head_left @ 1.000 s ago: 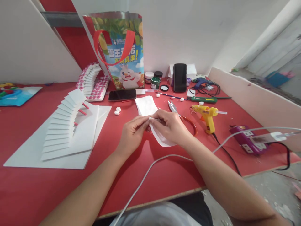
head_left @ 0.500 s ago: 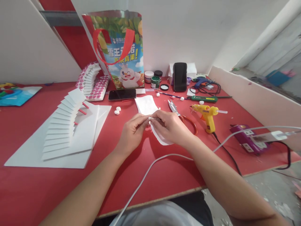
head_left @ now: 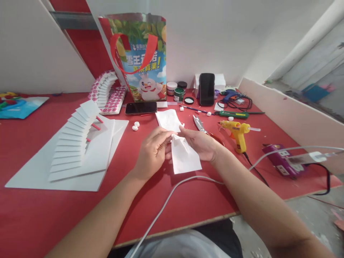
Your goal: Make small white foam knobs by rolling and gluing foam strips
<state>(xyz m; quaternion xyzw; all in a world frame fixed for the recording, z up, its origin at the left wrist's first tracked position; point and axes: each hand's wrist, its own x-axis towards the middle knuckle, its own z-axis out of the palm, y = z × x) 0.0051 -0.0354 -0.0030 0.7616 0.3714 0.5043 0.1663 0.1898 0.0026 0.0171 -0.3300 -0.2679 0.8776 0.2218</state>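
Note:
Both hands meet over the middle of the red table [head_left: 204, 200]. My left hand [head_left: 153, 152] pinches the top edge of a white paper sheet [head_left: 185, 157] between thumb and fingers. My right hand [head_left: 200, 143] lies palm up under the sheet's right side, and its fingertips hold the same top edge. The sheet hangs toward me with its lower corner free. A second white sheet [head_left: 168, 120] lies flat just beyond the hands. Scissors with red handles [head_left: 200, 124] lie right behind my right hand.
A white foam staircase model [head_left: 75, 143] stands at the left. A yellow glue gun [head_left: 236, 130] and purple power strip [head_left: 282, 161] are on the right. A printed bag [head_left: 139, 57], two phones [head_left: 141, 107], paint jars [head_left: 177, 94] sit at the back. A white cable [head_left: 172, 195] crosses the front.
My right hand has turned palm up and opened out under the paper. The sheet, earlier bunched between both hands, now hangs unfolded toward me.

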